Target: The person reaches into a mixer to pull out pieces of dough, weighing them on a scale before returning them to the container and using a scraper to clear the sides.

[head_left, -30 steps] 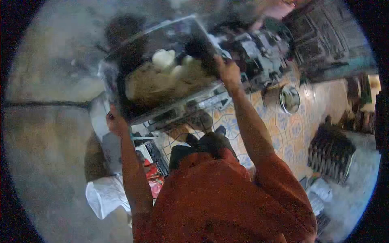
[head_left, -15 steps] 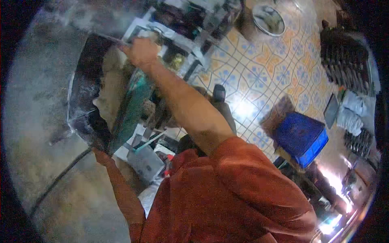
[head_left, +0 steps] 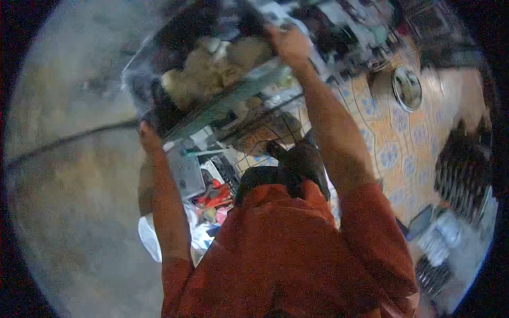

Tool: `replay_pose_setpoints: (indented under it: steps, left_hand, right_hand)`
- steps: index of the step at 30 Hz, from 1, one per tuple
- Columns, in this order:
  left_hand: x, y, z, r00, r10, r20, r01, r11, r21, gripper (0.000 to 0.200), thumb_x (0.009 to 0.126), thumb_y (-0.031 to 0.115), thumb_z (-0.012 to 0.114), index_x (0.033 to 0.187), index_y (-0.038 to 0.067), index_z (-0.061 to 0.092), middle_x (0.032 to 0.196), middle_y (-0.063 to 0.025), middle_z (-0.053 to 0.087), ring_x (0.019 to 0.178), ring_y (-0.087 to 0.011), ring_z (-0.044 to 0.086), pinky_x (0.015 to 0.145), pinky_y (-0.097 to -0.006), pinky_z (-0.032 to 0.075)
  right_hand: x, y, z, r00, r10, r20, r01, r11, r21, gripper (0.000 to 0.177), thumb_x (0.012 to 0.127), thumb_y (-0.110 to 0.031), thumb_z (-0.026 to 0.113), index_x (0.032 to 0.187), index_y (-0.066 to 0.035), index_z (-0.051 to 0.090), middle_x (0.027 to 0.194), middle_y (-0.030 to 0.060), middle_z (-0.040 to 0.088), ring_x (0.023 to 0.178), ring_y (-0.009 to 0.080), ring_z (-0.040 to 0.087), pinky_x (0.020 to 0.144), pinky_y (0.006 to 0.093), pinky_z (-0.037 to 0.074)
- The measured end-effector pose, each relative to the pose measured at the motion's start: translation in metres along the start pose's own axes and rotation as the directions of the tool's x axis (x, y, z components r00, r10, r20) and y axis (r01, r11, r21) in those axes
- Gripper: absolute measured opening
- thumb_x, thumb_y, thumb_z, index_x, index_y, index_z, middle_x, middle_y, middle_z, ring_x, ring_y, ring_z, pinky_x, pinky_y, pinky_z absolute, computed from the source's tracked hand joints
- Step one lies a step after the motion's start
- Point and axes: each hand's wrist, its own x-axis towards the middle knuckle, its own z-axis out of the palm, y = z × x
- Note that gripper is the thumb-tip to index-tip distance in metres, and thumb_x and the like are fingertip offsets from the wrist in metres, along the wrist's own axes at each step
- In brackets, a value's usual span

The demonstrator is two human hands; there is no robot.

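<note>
A large dark bin [head_left: 225, 100] with a greenish near side is tilted in front of me, blurred by motion. Pale beige lumps [head_left: 212, 66] lie inside it; I cannot make out what they are. My right hand [head_left: 291, 46] is closed on the bin's right end. At the near left corner, my left hand [head_left: 148, 139] grips the edge, its fingers partly hidden behind the side.
Patterned tiles [head_left: 389, 151] cover the floor on the right, where a round metal basin [head_left: 407, 89] stands. A dark hose or cable [head_left: 74, 139] runs left from the bin. Below the bin are a grey box [head_left: 188, 172], red items [head_left: 212, 196] and a white bag [head_left: 151, 236].
My view has turned, and the bin now lies more crosswise with its beige contents showing. Both hands stay at its ends. The blue crate on the right has left most of the view.
</note>
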Motion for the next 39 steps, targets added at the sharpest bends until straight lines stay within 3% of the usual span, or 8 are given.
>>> replay_pose_setpoints:
  steps: [4, 8, 12, 14, 17, 22, 29, 39]
  left_hand:
    - [0.000, -0.034, 0.009, 0.923, 0.354, -0.150, -0.296, 0.904, 0.310, 0.047, 0.091, 0.045, 0.053, 0.113, 0.004, 0.062, 0.104, -0.0202, 0.065, 0.090, -0.0338, 0.063, 0.075, -0.0429, 0.050]
    - [-0.004, -0.025, 0.019, 0.986, -0.028, -0.166, -0.007, 0.978, -0.208, 0.055, 0.086, 0.057, 0.055, 0.105, 0.006, 0.065, 0.098, -0.0160, 0.068, 0.089, -0.0316, 0.065, 0.075, -0.0419, 0.051]
    - [-0.013, -0.021, 0.038, 0.962, -0.025, -0.273, 0.021, 1.000, -0.017, 0.060, 0.083, 0.057, 0.061, 0.113, 0.006, 0.060, 0.087, -0.0155, 0.066, 0.083, -0.0361, 0.064, 0.075, -0.0479, 0.049]
    - [-0.031, 0.015, 0.031, 0.934, -0.265, -0.238, 0.149, 0.898, -0.415, 0.063, 0.085, 0.051, 0.061, 0.123, 0.002, 0.052, 0.104, -0.0194, 0.064, 0.090, -0.0351, 0.063, 0.076, -0.0497, 0.049]
    - [-0.023, 0.004, 0.052, 0.917, -0.287, -0.276, 0.232, 0.949, -0.214, 0.064, 0.081, 0.046, 0.067, 0.124, 0.001, 0.051, 0.108, -0.0209, 0.062, 0.092, -0.0357, 0.062, 0.077, -0.0495, 0.049]
    - [-0.030, 0.023, 0.018, 0.845, -0.294, -0.447, 0.072, 0.890, -0.450, 0.062, 0.078, 0.044, 0.071, 0.120, 0.002, 0.055, 0.096, -0.0210, 0.065, 0.083, -0.0383, 0.063, 0.071, -0.0490, 0.051]
    - [-0.023, 0.026, 0.010, 0.901, -0.418, -0.115, 0.378, 0.888, -0.262, 0.058, 0.079, 0.048, 0.068, 0.114, 0.003, 0.059, 0.088, -0.0189, 0.066, 0.075, -0.0339, 0.065, 0.069, -0.0440, 0.052]
    - [-0.031, 0.019, 0.011, 0.899, -0.254, -0.357, 0.196, 0.962, -0.191, 0.056, 0.075, 0.053, 0.071, 0.106, 0.007, 0.064, 0.095, -0.0141, 0.068, 0.084, -0.0335, 0.065, 0.075, -0.0430, 0.050]
  right_hand:
    - [-0.006, -0.006, -0.008, 0.997, -0.064, -0.042, 0.064, 0.998, -0.009, 0.072, 0.084, -0.067, 0.048, 0.114, -0.004, 0.064, 0.107, 0.0251, 0.064, 0.101, 0.0413, 0.061, 0.088, 0.0462, 0.046]
    - [0.006, -0.004, -0.008, 0.999, -0.009, 0.044, 0.017, 0.984, -0.179, 0.070, 0.085, -0.066, 0.046, 0.112, -0.005, 0.065, 0.108, 0.0282, 0.062, 0.104, 0.0407, 0.059, 0.089, 0.0448, 0.044]
    - [0.028, 0.022, -0.013, 0.990, -0.114, 0.081, 0.127, 0.975, -0.183, 0.069, 0.085, -0.065, 0.047, 0.113, -0.005, 0.064, 0.109, 0.0276, 0.062, 0.103, 0.0402, 0.059, 0.088, 0.0446, 0.044]
    - [0.038, 0.024, -0.018, 0.990, -0.106, 0.097, 0.123, 0.973, -0.193, 0.068, 0.085, -0.065, 0.048, 0.114, -0.005, 0.064, 0.109, 0.0274, 0.062, 0.102, 0.0400, 0.060, 0.088, 0.0445, 0.044]
    - [0.041, 0.021, -0.014, 0.990, -0.093, 0.106, 0.113, 0.971, -0.210, 0.068, 0.085, -0.065, 0.049, 0.115, -0.006, 0.064, 0.110, 0.0269, 0.062, 0.102, 0.0396, 0.060, 0.087, 0.0443, 0.044]
    - [0.042, 0.009, -0.009, 0.993, -0.074, 0.093, 0.094, 0.967, -0.235, 0.067, 0.084, -0.064, 0.051, 0.116, -0.006, 0.063, 0.111, 0.0263, 0.061, 0.101, 0.0389, 0.060, 0.086, 0.0441, 0.044]
    - [0.039, 0.023, -0.015, 0.996, -0.061, 0.069, 0.074, 0.975, -0.209, 0.066, 0.084, -0.063, 0.053, 0.117, -0.007, 0.062, 0.113, 0.0253, 0.061, 0.099, 0.0380, 0.060, 0.085, 0.0437, 0.045]
    - [0.012, 0.006, -0.010, 0.996, -0.094, -0.005, 0.092, 0.981, -0.170, 0.065, 0.083, -0.061, 0.057, 0.120, -0.008, 0.060, 0.115, 0.0239, 0.061, 0.097, 0.0367, 0.061, 0.083, 0.0432, 0.045]
